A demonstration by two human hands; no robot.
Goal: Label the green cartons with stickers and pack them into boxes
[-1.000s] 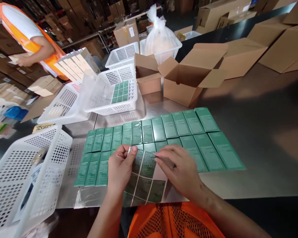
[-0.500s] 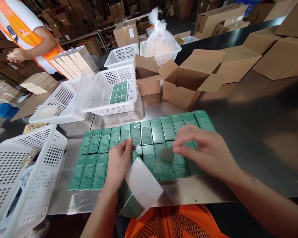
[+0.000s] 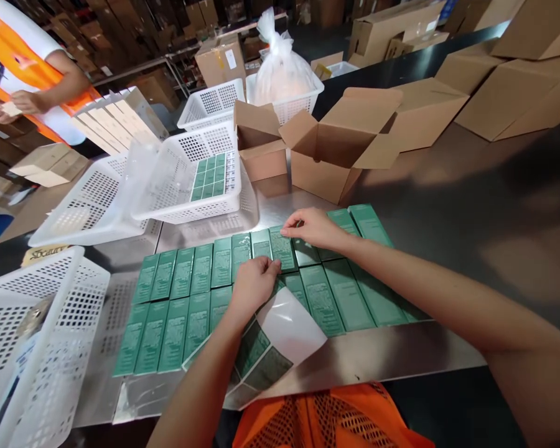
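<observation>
The left hand [image 3: 253, 283] is closed on a curling label sheet [image 3: 270, 342] near the tabletop's front edge, its white backing partly showing beside dark green labels; the fingertips also rest on the green boxes [image 3: 200, 292], which lie flat in two touching rows across the steel tabletop [image 3: 401, 354]. The right hand [image 3: 310, 228] reaches to the back row, fingers bent and pressing down on one box there. Behind the rows stand a white basket [image 3: 191, 180] holding more green labels and an open cardboard box [image 3: 336, 149], with another person [image 3: 32, 87] at the far left corner
</observation>
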